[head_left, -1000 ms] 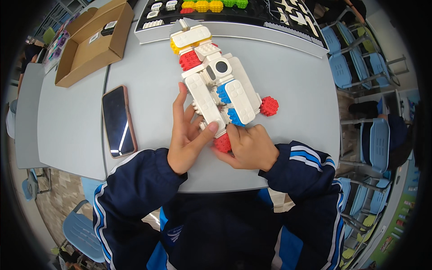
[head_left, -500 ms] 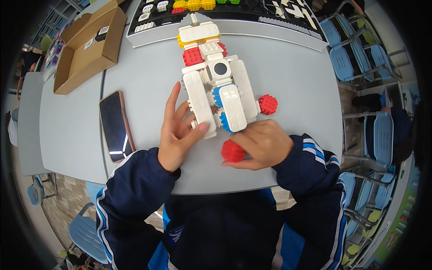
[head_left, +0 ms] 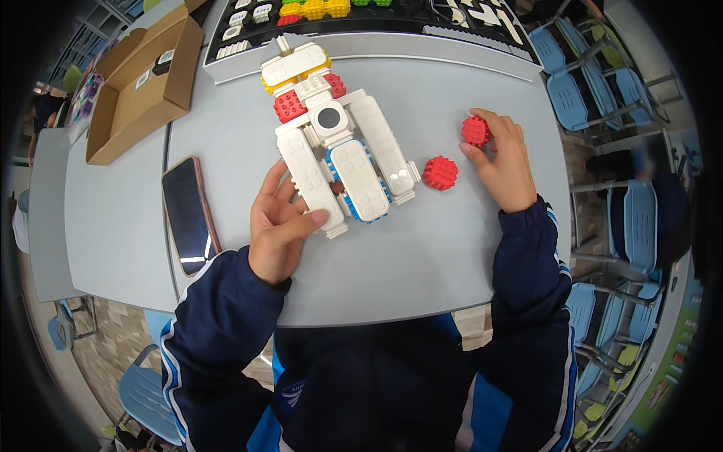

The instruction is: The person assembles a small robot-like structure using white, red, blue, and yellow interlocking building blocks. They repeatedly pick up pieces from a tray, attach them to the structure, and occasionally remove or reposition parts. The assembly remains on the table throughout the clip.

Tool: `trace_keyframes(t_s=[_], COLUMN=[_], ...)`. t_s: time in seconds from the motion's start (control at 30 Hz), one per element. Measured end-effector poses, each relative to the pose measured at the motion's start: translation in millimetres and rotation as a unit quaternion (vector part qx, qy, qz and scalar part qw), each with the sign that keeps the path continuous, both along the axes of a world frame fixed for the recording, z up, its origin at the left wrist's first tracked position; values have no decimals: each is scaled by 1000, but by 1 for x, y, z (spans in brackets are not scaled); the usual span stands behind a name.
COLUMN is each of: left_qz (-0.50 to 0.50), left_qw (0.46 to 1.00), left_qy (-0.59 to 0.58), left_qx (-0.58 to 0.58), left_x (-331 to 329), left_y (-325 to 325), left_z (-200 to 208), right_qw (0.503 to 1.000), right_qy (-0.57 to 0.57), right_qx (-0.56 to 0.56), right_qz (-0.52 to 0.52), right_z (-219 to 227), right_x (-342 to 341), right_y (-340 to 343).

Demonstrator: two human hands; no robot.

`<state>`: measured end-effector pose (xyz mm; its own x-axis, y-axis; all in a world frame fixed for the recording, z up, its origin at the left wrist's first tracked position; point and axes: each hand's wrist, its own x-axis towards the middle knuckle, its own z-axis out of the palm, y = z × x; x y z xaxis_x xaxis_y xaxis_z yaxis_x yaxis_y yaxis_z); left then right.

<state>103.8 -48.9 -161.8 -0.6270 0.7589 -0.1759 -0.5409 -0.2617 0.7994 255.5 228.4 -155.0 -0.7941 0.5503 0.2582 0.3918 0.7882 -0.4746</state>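
A toy model built of white, red, yellow and blue blocks [head_left: 360, 181] lies tilted on the grey table, its yellow and red end pointing away from me. My left hand [head_left: 280, 226] grips the near left end of it, thumb on top of a long white piece and fingers beneath. Out to the right, my right hand [head_left: 503, 154] pinches a red studded block [head_left: 475, 131] between thumb and fingertips, at the table's surface. A second red studded block [head_left: 440, 173] rests on the table between that hand and the model, touching neither.
Across the far side stands a large tray [head_left: 376, 51] with white, yellow, red and green pieces. A phone [head_left: 191, 215] lies left of my left hand. Behind it is an open cardboard box [head_left: 139, 113]. Blue chairs [head_left: 642, 230] stand right of the table.
My right hand has carried a red block from the model's near end out to the far right. The model has shifted left in my left hand, and its near white parts sit differently.
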Motion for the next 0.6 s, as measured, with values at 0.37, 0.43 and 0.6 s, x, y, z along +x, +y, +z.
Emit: trace_keyframes(t_s=[0.37,0.43,0.6], left_qz=[5,6,6], left_qw=[998,997,996], left_qy=[-54,-61,-74], left_qx=[31,39,39], left_x=[-5,-5,-6], left_y=[-4,-5,-6], left_z=[-2,-4,-4], right_qw=[998,993,967], right_qy=[45,101,174], right_qx=[-26,31,83], right_qz=[38,47,169], right_z=[10,15,30], right_x=[-3,-5,-1], right_y=[-13,-22,-54])
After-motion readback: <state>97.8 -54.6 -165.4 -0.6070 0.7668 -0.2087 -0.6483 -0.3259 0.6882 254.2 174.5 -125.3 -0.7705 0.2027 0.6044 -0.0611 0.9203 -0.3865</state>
